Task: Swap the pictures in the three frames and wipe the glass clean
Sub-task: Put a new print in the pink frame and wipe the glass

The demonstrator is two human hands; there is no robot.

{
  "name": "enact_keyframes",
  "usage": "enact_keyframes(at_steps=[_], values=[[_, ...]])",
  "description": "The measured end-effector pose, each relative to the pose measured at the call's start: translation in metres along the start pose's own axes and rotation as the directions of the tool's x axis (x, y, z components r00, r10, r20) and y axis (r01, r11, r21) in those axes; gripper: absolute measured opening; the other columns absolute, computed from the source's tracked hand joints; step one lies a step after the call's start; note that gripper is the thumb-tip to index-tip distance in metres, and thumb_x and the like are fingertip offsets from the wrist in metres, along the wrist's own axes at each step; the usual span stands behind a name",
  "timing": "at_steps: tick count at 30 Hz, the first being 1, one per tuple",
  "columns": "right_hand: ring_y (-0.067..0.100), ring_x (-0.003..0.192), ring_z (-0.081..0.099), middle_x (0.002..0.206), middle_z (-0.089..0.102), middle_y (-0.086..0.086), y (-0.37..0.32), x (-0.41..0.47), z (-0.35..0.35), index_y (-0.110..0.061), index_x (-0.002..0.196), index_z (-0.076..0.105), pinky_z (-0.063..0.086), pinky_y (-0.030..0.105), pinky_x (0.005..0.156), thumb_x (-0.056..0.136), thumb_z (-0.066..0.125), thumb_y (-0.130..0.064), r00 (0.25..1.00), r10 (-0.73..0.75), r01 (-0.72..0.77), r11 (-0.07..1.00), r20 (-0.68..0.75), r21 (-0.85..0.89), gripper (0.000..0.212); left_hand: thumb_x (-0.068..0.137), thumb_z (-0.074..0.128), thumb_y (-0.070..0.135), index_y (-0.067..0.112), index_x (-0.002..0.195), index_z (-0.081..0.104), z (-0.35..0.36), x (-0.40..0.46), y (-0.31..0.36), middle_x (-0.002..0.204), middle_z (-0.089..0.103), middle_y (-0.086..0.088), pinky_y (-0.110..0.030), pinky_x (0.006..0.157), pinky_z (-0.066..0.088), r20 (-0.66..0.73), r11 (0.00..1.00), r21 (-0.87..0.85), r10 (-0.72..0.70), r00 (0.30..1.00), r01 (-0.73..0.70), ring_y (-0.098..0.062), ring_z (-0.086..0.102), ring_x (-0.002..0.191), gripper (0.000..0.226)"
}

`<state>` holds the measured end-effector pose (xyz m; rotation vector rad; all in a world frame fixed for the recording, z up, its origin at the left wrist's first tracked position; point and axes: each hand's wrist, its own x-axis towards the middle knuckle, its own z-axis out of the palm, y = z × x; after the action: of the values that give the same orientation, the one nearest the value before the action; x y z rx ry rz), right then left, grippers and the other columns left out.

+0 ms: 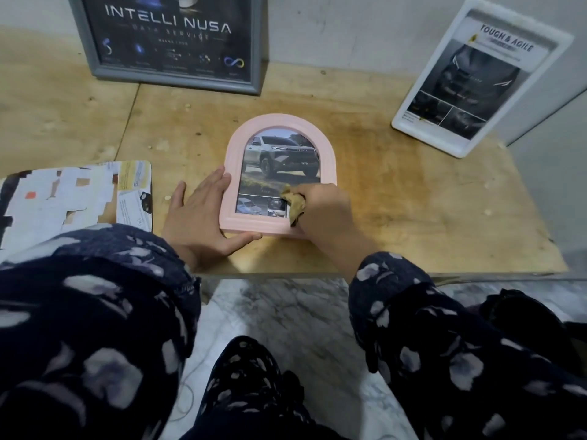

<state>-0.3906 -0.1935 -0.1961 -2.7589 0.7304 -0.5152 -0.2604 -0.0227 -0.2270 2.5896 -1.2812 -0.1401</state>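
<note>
pink frame (280, 173) flat, arch away

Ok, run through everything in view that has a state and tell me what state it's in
Pink arched frame: flat on the table, picture in.
Cloth: bunched on the glass.
Right hand: grips cloth.
Left hand: flat, steadying the frame.
Grey frame: upright against wall.
White frame: leaning against wall.

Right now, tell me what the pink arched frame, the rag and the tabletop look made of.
Pink arched frame: probably moulded plastic or painted wood; smooth, matte, evenly coloured, with stepped ridges.
Rag: soft tan cloth, crumpled in folds in the right hand.
Tabletop: looks like unfinished plywood; pale grain, stains, a seam between sheets.
</note>
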Motion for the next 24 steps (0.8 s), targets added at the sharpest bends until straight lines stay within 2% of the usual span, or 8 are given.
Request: enact_keyframes(at_steps=[3, 6, 8, 11, 14, 18, 22, 24], values=[[0.019, 0.065, 0.059, 0.067, 0.067, -0.004, -0.001, -0.001, -0.016, -0.021, 0.079, 0.076, 0.031, 0.018, 0.058, 0.083, 0.063, -0.018, 0.985, 0.062, -0.07, 0.997, 0.161, 0.043, 0.014, 0.061, 0.033, 0.091, 0.019, 0.153, 0.014, -0.001, 0.0, 0.0, 0.161, 0.013, 0.004, -0.048, 0.119, -0.001, 0.004, 1.0, 0.003, 0.007, 1.0, -0.007, -0.009, 0.014, 0.147, 0.118], [0.011, 0.064, 0.053, 0.059, 0.057, -0.011, 0.004, 0.023, -0.038, -0.023, 0.056, 0.062, 0.044, 0.02, 0.058, 0.083, 0.054, 0.001, 0.804, 0.278, -0.46, 0.851, 0.525, 0.254, 0.037, 0.06, 0.032, 0.091, 0.019, 0.153, 0.014, -0.002, 0.0, 0.0, 0.161, 0.012, 0.004, -0.047, 0.119, -0.001, 0.004, 1.0, -0.009, 0.002, 1.0, -0.002, -0.009, 0.014, 0.147, 0.119], [0.021, 0.071, 0.062, 0.068, 0.065, 0.002, 0.008, 0.041, -0.042, -0.014, 0.064, 0.067, 0.055, 0.033, 0.064, 0.078, 0.044, 0.012, 0.785, 0.402, -0.579, 0.748, 0.471, 0.325, 0.037, 0.059, 0.032, 0.091, 0.019, 0.153, 0.014, -0.002, 0.0, 0.0, 0.161, 0.012, 0.004, -0.047, 0.119, -0.002, 0.008, 1.0, -0.021, 0.003, 1.0, -0.002, -0.01, 0.015, 0.147, 0.12], [0.016, 0.074, 0.064, 0.086, 0.07, 0.005, 0.002, 0.057, -0.038, -0.011, 0.089, 0.072, 0.053, 0.026, 0.057, 0.082, 0.046, 0.007, 0.867, 0.384, -0.465, 0.853, 0.319, 0.236, 0.032, 0.059, 0.035, 0.09, 0.019, 0.153, 0.016, -0.003, -0.001, 0.0, 0.161, 0.014, 0.003, -0.047, 0.119, -0.002, 0.004, 0.999, -0.041, 0.009, 1.0, -0.009, -0.01, 0.016, 0.147, 0.119], [0.023, 0.087, 0.063, 0.1, 0.068, 0.006, -0.001, 0.053, -0.026, -0.017, 0.107, 0.069, 0.05, 0.029, 0.068, 0.087, 0.049, 0.002, 0.899, 0.265, -0.296, 0.954, 0.35, 0.037, 0.034, 0.059, 0.035, 0.09, 0.019, 0.153, 0.016, -0.004, -0.001, 0.0, 0.161, 0.014, 0.003, -0.047, 0.119, -0.001, -0.001, 0.999, -0.048, 0.01, 1.0, -0.01, -0.01, 0.016, 0.147, 0.119], [0.031, 0.091, 0.06, 0.097, 0.067, 0.01, -0.001, 0.021, -0.014, -0.014, 0.106, 0.066, 0.033, 0.027, 0.066, 0.086, 0.056, -0.014, 0.937, 0.168, -0.135, 0.983, 0.306, -0.125, 0.022, 0.059, 0.034, 0.09, 0.019, 0.153, 0.015, -0.003, 0.0, 0.0, 0.161, 0.013, 0.003, -0.047, 0.119, -0.001, -0.001, 0.999, -0.041, 0.007, 1.0, -0.007, -0.01, 0.015, 0.147, 0.119], [0.036, 0.063, 0.062, 0.07, 0.066, 0.015, -0.008, -0.01, -0.01, -0.003, 0.091, 0.068, 0.03, 0.025, 0.056, 0.069, 0.069, -0.014, 0.996, 0.088, -0.088, 0.996, 0.021, -0.013, 0.025, 0.059, 0.034, 0.091, 0.019, 0.153, 0.016, -0.002, -0.002, -0.001, 0.161, 0.014, 0.003, -0.047, 0.119, -0.001, -0.007, 0.999, -0.046, 0.013, 1.0, -0.013, -0.011, 0.016, 0.147, 0.119], [0.031, 0.073, 0.064, 0.079, 0.068, 0.011, -0.011, -0.007, -0.013, -0.008, 0.1, 0.066, 0.031, 0.025, 0.058, 0.075, 0.069, -0.021, 0.984, 0.163, -0.165, 0.986, 0.072, 0.023, 0.028, 0.059, 0.033, 0.091, 0.019, 0.153, 0.015, -0.002, -0.001, -0.001, 0.161, 0.014, 0.002, -0.047, 0.119, -0.001, -0.013, 0.999, -0.036, 0.015, 1.0, -0.016, -0.011, 0.016, 0.147, 0.12]])
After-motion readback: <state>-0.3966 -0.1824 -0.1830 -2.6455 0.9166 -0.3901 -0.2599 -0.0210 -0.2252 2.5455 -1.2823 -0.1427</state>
